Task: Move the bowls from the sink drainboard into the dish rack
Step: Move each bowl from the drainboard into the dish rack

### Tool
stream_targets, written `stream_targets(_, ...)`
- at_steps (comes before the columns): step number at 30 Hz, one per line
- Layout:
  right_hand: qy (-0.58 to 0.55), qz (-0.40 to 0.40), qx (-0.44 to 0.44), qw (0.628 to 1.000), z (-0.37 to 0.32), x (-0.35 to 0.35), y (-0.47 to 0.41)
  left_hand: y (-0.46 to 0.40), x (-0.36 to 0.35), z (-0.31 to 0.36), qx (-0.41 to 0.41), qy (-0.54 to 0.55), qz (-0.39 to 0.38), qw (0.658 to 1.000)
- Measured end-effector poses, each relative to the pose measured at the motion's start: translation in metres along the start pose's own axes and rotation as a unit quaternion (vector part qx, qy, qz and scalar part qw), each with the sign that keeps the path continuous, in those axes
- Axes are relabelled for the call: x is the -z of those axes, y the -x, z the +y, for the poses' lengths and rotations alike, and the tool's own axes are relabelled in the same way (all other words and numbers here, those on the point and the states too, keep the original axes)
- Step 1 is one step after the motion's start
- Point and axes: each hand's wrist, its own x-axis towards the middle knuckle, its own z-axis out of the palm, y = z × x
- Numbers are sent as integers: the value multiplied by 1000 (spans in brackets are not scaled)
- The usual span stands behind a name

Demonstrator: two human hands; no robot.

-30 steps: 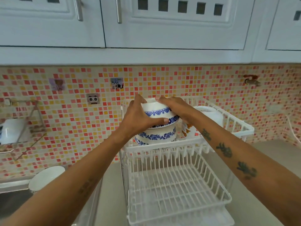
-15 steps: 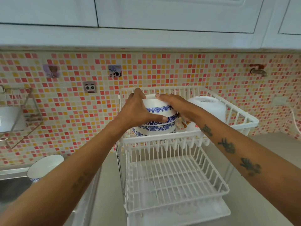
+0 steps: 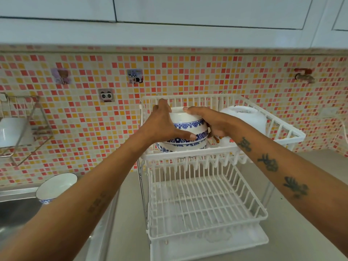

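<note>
Bowl (image 3: 185, 129) upside-down between both hands' fingers (image 3: 191, 136).

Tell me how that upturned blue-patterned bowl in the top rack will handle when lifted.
The blue-patterned bowl looks like glazed ceramic, so it is probably rigid, fragile and slick. It sits upside down on another bowl, so it may slide. The left hand and right hand clasp opposite sides, which should steady it.

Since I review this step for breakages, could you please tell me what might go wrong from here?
1. The upside-down blue-and-white patterned ceramic bowl, gripped by the left hand and right hand, sits on another such bowl; stacked glazed bowls may slip or chip.
2. The white upturned bowl is close beside the right hand; withdrawing could knock it.
3. One white bowl with blue trim stands near the steel sink, right by the left forearm.
</note>
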Motion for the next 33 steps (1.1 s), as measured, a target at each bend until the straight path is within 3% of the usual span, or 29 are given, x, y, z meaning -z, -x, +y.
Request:
stream_targets(5,-19,35,-38,998,1,2,0,-4,9,2,75,211,13,974)
stream_targets(9,-31,34,-43,998,2,4,1,-14,12,1,145,276,16,950)
stream_targets(15,-47,25,-45,998,1,3,2,-21,5,-5,198,217,-73,953)
stream_targets(26,-68,-5,-41,997,1,1,9,-22,1,-5,172,199,-55,963)
stream_targets(30,-25,44,-20,999,-4,-4,9,-23,2,-3,174,207,-70,960)
stream_targets(33,75,144,29,986,-13,-12,2,-23,16,-1,146,202,-107,962)
